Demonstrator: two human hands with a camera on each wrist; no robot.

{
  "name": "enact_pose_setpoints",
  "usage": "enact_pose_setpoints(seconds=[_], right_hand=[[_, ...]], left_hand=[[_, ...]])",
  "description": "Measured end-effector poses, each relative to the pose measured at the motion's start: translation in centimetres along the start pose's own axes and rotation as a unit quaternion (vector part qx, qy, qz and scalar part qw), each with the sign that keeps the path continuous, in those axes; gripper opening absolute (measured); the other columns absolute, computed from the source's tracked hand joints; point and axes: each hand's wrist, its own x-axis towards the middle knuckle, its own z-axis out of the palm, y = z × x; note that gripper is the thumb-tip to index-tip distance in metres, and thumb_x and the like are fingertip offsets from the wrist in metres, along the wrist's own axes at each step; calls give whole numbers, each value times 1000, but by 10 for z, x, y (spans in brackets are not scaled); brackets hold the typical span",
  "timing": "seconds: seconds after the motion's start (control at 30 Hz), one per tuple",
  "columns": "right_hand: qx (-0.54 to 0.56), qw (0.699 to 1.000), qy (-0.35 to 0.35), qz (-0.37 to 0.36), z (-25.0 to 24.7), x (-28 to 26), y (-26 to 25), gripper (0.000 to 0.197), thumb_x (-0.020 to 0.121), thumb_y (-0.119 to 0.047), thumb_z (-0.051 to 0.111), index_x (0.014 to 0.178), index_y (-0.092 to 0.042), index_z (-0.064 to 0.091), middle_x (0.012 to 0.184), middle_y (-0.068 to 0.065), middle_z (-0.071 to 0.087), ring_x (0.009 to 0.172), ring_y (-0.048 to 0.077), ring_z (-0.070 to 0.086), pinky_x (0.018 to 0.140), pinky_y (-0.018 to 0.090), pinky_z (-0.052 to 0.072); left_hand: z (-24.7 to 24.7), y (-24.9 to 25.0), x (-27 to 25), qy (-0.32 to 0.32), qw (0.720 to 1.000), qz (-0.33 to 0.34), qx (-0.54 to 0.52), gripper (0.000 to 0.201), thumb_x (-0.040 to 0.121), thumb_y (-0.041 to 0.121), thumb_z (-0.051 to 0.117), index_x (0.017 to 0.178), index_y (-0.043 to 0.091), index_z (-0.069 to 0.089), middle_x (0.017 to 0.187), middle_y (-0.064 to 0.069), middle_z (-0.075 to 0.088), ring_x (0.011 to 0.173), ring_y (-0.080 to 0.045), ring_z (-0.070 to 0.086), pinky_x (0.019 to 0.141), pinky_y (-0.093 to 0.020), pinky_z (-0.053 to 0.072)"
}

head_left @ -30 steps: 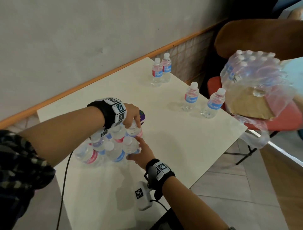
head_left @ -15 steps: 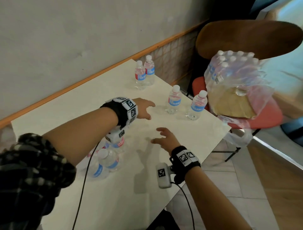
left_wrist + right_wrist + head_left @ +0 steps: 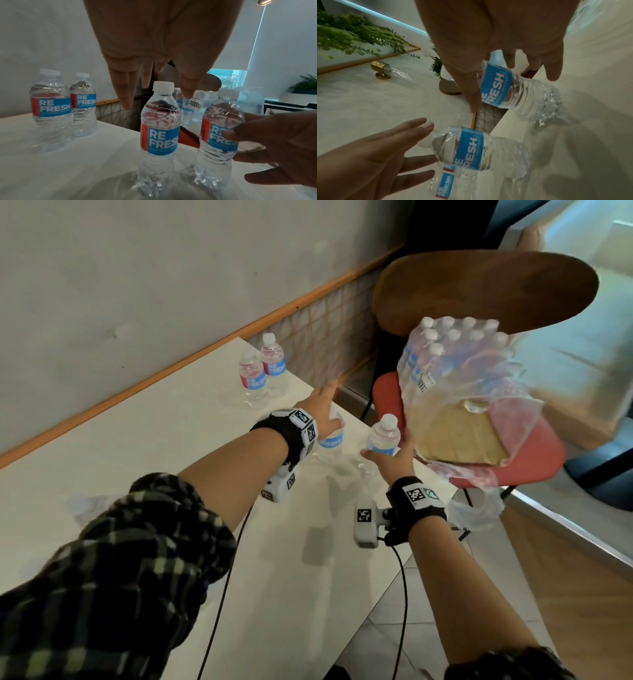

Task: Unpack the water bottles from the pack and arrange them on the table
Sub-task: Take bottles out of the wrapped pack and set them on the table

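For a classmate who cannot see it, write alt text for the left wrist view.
An open left hand reaches down over a capped water bottle standing on a white table. A right hand touches a second bottle beside it; two more bottles stand behind.

In the head view, the cap and upper part of the bottle [image 3: 329, 442] under the left hand [image 3: 322, 414] are being covered by that hand and its wrist band. The lower body of the other bottle [image 3: 383, 436] is being hidden by the right hand [image 3: 394, 462]. A blurred cluster of bottles [image 3: 87, 508] near the plaid sleeve [image 3: 113, 573] is being partly hidden. The bottles inside the pack [image 3: 455, 368] are being veiled by crumpled plastic. In the right wrist view, one lower bottle [image 3: 452, 185] is being cut off by the bottom edge.
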Motion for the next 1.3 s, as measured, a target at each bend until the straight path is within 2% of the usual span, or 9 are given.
enact_pose_setpoints(seconds=[0.13, 0.23, 0.37, 0.57, 0.73, 0.87, 1.1, 1.2, 1.3], right_hand=[[-31, 999, -34, -14, 3, 3, 7, 70, 73, -34, 78, 130, -37, 37, 121, -8, 54, 115, 23, 52, 101, 51, 44], [-86, 993, -84, -15, 6, -11, 13, 74, 66, -45, 80, 127, -39, 40, 121, -13, 54, 112, 20, 54, 95, 53, 48], [-153, 968, -190, -52, 22, -62, 27, 76, 66, -41, 82, 130, -37, 39, 122, -8, 53, 109, 21, 58, 89, 50, 52], [-172, 921, -338, -83, 72, -151, 46, 74, 71, -35, 81, 133, -35, 41, 125, -8, 56, 115, 18, 56, 101, 40, 45], [-149, 921, -351, -78, 112, -204, 51, 69, 73, -27, 79, 132, -30, 43, 127, -6, 56, 110, 10, 52, 96, 25, 40], [-134, 923, -354, -66, 131, -227, 52, 69, 74, -19, 79, 132, -23, 43, 116, -9, 58, 101, 7, 52, 81, 14, 40], [-21, 916, -356, 183, 130, -229, 63, 63, 80, -9, 65, 131, -39, 45, 126, 2, 39, 112, 23, 42, 92, 44, 44], [91, 888, -305, 333, 130, -229, 68, 43, 87, -21, 59, 129, -24, 48, 112, 10, 48, 102, 30, 47, 93, 49, 48], [200, 839, -250, 439, 136, -230, 74, 49, 87, -36, 65, 125, -13, 44, 118, 20, 50, 89, 37, 58, 75, 49, 55]], left_hand=[[-5, 2, 6, -55, 997, -13, 53, 55, 92, 34, 54, 140, 12, 38, 137, -16, 48, 120, -34, 51, 96, -35, 41], [-17, -1, -1, -91, 992, 20, 80, 38, 87, 29, 62, 119, 8, 60, 120, -12, 62, 106, -31, 59, 86, -32, 45], [-28, -13, -27, -169, 980, 42, 100, 40, 82, 23, 71, 121, 16, 62, 120, -8, 61, 101, -28, 62, 88, -35, 50], [-34, -49, -81, -222, 956, 57, 182, 48, 80, 16, 70, 127, 23, 60, 126, -5, 59, 112, -24, 55, 92, -31, 44], [-41, -86, -127, -266, 937, 27, 224, 52, 79, 12, 71, 127, 28, 60, 122, 0, 63, 96, -15, 56, 78, -22, 39], [-46, -111, -152, -287, 931, -5, 223, 53, 78, 8, 66, 125, 32, 60, 132, 3, 58, 110, -19, 58, 87, -28, 47], [-37, -118, -170, -292, 924, -26, 247, 55, 92, 17, 49, 144, 28, 36, 150, -1, 37, 133, -23, 40, 107, -39, 37], [-36, -121, -172, -298, 925, -34, 232, 54, 94, 19, 46, 145, 30, 34, 150, -1, 37, 133, -23, 41, 108, -40, 37], [-38, -121, -173, -301, 927, -30, 220, 52, 93, 21, 47, 142, 35, 39, 147, 1, 41, 125, -22, 49, 103, -40, 42]])
